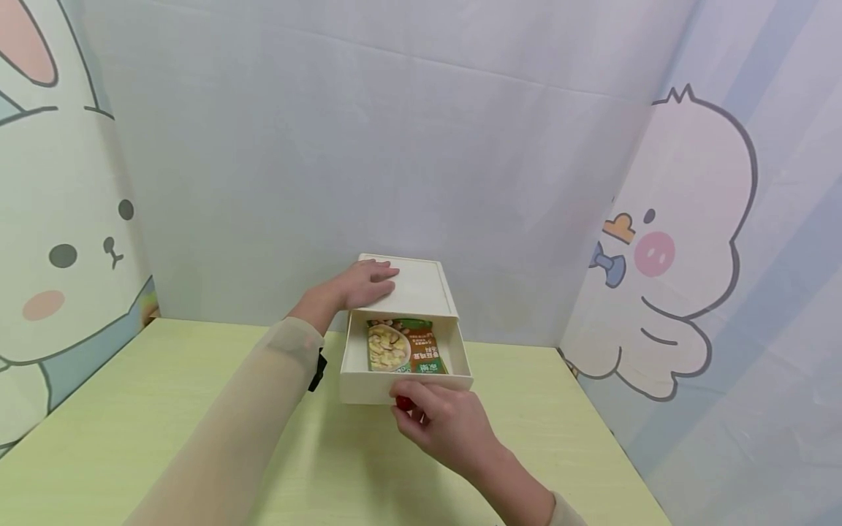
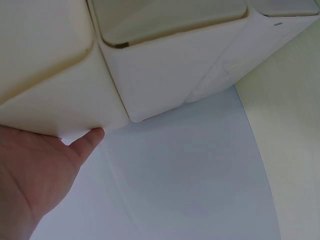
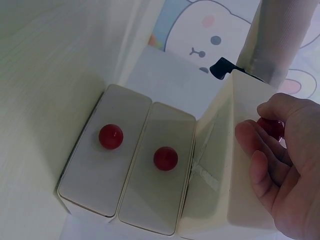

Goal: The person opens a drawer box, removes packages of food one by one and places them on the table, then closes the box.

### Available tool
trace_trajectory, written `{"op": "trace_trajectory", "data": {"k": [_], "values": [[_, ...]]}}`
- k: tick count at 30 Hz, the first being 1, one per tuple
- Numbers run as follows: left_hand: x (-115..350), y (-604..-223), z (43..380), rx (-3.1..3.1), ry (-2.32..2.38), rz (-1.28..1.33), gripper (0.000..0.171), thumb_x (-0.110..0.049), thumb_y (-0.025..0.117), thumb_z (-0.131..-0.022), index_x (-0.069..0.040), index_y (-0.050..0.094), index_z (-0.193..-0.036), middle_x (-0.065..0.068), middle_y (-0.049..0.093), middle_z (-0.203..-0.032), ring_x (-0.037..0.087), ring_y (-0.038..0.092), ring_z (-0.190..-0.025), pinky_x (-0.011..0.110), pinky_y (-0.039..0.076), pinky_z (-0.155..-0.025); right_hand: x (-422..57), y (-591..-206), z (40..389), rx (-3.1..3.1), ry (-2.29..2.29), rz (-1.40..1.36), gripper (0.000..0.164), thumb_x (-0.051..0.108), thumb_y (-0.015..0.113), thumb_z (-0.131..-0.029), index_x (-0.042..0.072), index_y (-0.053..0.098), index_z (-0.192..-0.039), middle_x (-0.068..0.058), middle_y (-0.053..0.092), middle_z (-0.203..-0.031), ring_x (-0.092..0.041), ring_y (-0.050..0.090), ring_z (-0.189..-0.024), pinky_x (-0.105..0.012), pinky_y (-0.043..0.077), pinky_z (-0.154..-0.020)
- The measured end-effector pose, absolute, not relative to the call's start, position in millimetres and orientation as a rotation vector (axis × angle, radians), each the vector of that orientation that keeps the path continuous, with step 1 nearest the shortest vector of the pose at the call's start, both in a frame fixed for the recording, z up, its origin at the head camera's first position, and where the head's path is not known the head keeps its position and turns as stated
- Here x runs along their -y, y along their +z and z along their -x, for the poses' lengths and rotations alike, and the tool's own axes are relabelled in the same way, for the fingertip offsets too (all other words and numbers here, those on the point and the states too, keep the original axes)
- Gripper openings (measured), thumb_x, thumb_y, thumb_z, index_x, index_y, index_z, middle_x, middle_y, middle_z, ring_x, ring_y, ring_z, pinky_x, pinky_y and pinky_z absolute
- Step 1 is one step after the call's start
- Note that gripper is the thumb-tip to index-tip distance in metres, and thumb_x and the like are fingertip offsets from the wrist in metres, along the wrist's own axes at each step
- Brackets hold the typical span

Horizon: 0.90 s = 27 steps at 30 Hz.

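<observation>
drawer (image 1: pixel 368 389), slid partway out at the top of the white cabinet (image 1: pixel 421 281), with a packet (image 1: pixel 404 347) inside; probably light, stiff, smooth-sided; best taken by the red knob (image 1: pixel 403 402), pinched in the right hand (image 1: pixel 454 424); left hand (image 1: pixel 365 283) laid atop the cabinet, fingers extended.

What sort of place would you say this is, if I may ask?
Probably a small curtained-off booth: a pale backdrop, a cartoon-printed side curtain, and a table bearing a white drawer unit.
</observation>
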<state>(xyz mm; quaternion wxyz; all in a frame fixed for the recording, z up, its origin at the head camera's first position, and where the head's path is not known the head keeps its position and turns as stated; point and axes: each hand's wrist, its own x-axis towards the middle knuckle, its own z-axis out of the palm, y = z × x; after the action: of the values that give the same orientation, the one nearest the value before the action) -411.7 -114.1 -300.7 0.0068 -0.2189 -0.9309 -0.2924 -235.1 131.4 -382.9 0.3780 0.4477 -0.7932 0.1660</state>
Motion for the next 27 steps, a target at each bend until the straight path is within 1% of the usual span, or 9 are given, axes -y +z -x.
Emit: {"op": "trace_trajectory", "data": {"k": [11,20,27], "values": [[113.7,-301.5,414.0,2.909,-0.907,0.677,0.06,-0.043,0.042,-0.114,-0.019,0.045,-0.169,0.008,0.028,-0.183,0.039,0.012,-0.173,0.062,0.014,-0.139,-131.2,-382.0,230.5,2.023,0.42,-1.142,0.03,0.011,0.092,-0.083,0.021,0.075,-0.107,0.014,0.076,-0.085,0.005,0.065,-0.069,-0.005,0.051,-0.065],[113.9,-301.4,414.1,2.914,-0.909,0.674,0.06,-0.043,0.042,-0.114,-0.019,0.044,-0.17,0.008,0.028,-0.183,0.038,0.012,-0.173,0.061,0.013,-0.139,-131.8,-383.9,226.5,2.06,0.405,-1.137,0.027,0.014,0.091,-0.085,0.021,0.075,-0.106,0.014,0.075,-0.085,0.005,0.064,-0.068,-0.004,0.05,-0.065],[114.1,-302.0,413.3,2.905,-0.911,0.678,0.06,-0.042,0.042,-0.115,-0.019,0.045,-0.169,0.009,0.027,-0.183,0.039,0.011,-0.173,0.062,0.013,-0.139,-131.7,-383.6,225.0,2.007,0.393,-1.168,0.031,0.013,0.091,-0.083,0.022,0.073,-0.107,0.015,0.073,-0.083,0.006,0.063,-0.067,-0.003,0.049,-0.065]]}}
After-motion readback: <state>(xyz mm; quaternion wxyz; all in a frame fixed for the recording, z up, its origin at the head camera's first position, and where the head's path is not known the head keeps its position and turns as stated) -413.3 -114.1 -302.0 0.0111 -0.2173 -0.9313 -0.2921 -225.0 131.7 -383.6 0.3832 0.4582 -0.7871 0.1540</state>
